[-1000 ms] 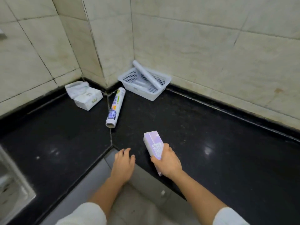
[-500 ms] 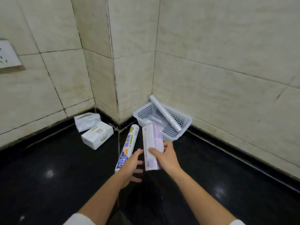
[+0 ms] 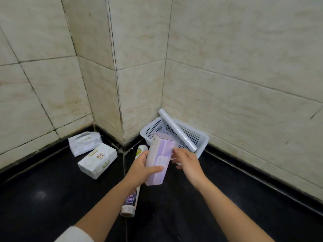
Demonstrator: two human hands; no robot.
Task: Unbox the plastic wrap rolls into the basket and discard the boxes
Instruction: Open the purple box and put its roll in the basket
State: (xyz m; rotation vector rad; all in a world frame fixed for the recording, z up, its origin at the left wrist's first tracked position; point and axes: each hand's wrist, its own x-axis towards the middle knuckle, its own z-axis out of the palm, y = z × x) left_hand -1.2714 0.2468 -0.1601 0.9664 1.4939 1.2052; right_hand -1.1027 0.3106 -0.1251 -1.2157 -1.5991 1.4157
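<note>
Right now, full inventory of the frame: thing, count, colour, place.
Purple cardboard box: 1, lilac, held up in front of the basket.
White perforated plastic basket: 1, white, in the wall corner.
Clear plastic wrap roll: 1, translucent, lying diagonally across the basket rim.
Printed labelled roll: 1, white with coloured print, on the black counter.
Tissue packs: 2, white, left by the wall.
Left hand: gripping the box.
Right hand: open at the box's right side.

Two white tissue packs point(image 3: 97, 162) lie on the black worktop point(image 3: 43, 198) near the corner, one touching the other. Beige wall tiles point(image 3: 244, 67) stand behind, with dark grout lines.
</note>
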